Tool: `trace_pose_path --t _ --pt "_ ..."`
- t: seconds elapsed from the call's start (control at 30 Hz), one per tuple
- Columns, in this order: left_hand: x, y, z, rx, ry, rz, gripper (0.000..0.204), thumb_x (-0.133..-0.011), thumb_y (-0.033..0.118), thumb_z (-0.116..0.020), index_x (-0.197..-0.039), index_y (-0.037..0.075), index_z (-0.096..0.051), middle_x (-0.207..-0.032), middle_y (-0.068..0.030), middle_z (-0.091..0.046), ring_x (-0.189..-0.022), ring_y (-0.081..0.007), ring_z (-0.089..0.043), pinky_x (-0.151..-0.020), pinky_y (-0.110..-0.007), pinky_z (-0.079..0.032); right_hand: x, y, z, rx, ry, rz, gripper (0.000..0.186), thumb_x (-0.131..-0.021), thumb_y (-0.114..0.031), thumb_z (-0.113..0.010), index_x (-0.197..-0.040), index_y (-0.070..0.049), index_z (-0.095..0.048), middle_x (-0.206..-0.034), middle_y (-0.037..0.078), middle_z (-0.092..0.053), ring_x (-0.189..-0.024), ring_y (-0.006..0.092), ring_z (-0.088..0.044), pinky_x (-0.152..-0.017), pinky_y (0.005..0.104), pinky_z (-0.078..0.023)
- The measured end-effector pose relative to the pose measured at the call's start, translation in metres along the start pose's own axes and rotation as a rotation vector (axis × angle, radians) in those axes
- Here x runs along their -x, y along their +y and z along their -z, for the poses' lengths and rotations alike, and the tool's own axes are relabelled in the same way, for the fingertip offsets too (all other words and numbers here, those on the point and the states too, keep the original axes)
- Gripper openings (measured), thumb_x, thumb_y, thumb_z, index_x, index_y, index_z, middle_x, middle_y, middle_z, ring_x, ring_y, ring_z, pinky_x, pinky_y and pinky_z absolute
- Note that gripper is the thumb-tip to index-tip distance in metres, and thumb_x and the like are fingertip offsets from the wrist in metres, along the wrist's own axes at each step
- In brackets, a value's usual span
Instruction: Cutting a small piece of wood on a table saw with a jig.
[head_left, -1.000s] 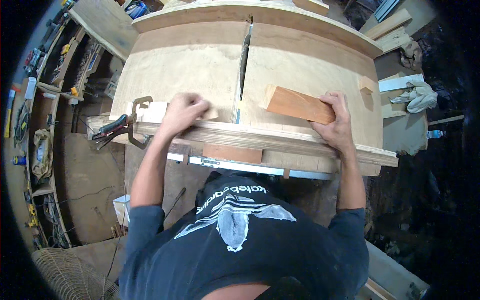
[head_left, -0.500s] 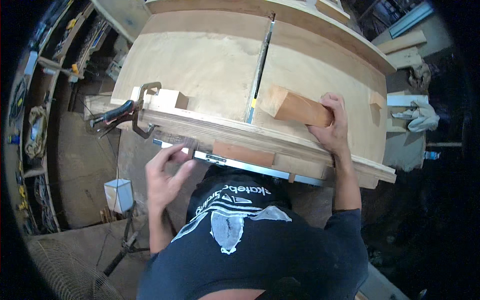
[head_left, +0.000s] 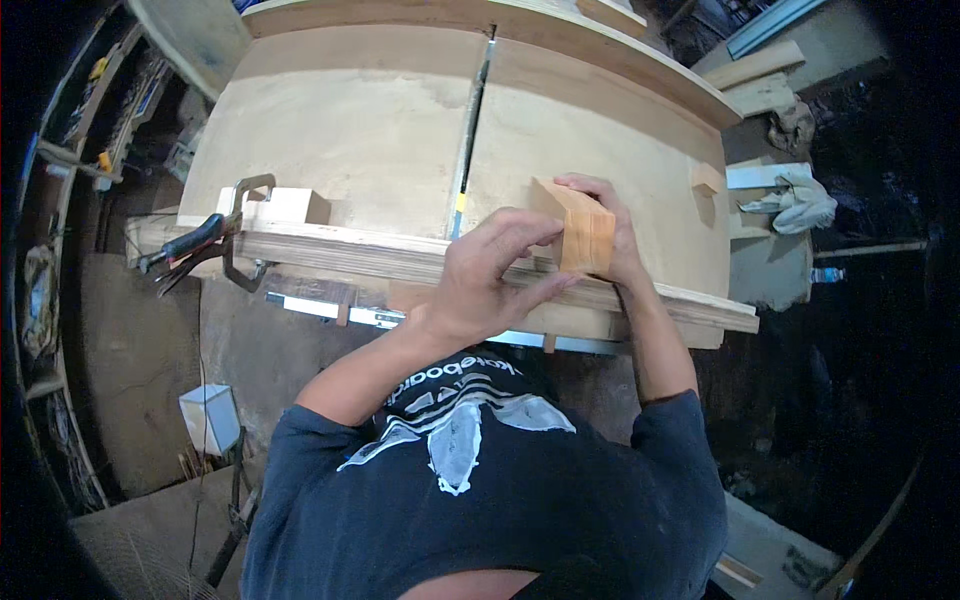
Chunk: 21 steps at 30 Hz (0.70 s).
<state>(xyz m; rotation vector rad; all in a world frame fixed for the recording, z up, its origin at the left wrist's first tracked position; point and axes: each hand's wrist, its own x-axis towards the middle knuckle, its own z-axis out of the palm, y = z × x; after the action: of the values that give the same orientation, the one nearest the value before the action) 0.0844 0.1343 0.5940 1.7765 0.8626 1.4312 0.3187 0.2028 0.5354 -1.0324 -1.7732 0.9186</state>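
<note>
My right hand point(head_left: 615, 235) is closed around the far side of an orange-brown wood block point(head_left: 588, 240), which is turned end-on just behind a layered plywood rail point(head_left: 350, 255). My left hand point(head_left: 478, 275) is at the block’s near left side, fingers apart, fingertips at its edges. The block rests on or just above a plywood panel point(head_left: 350, 110) with a long slot point(head_left: 470, 130) to the left of the block. A metal clamp point(head_left: 245, 275) with dark-handled pliers or similar tool point(head_left: 190, 243) grips the rail’s left part, beside a pale block point(head_left: 295, 205).
A tall board point(head_left: 600, 45) runs along the panel’s back. A small block point(head_left: 705, 178) sits at the right. A metal strip point(head_left: 300, 302) lies below the rail. Boards and a cloth point(head_left: 800, 205) are further right, shelves point(head_left: 55, 330) far left, a white box point(head_left: 208, 415) low left.
My left hand dropped below the rail, then rose rightward to the wood block. My right hand turned the block from lengthwise to end-on and shifted it slightly left relative to the panel.
</note>
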Motion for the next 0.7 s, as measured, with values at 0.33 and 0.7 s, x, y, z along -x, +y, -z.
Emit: trace_pose_path --t 0.33,0.7 --pt "-0.005 -0.021 0.003 -0.083 0.015 -0.063 0.051 -0.078 -0.001 -0.086 -0.126 0.001 -0.068 -0.113 -0.0154 -0.07 -0.095 -0.0228 -0.072 -0.076 -0.032 -0.062 -0.002 -0.009 0.005 0.317 -0.029 0.025 0.067 -0.071 -0.013 -0.092 -0.13 -0.005 -0.062 -0.131 0.012 -0.066 -0.12 0.0227 -0.064 -0.106 0.0375 -0.05" --pt "-0.005 -0.03 0.003 -0.058 0.068 0.008 0.043 -0.082 -0.005 -0.081 -0.124 -0.001 -0.069 -0.115 -0.018 -0.07 -0.095 -0.0211 -0.071 -0.076 -0.031 -0.063 -0.003 -0.007 0.0 0.383 0.03 0.034 0.058 -0.069 -0.008 -0.086 -0.123 -0.006 -0.066 -0.11 0.016 -0.068 -0.099 0.0311 -0.065 -0.088 0.0401 -0.055"
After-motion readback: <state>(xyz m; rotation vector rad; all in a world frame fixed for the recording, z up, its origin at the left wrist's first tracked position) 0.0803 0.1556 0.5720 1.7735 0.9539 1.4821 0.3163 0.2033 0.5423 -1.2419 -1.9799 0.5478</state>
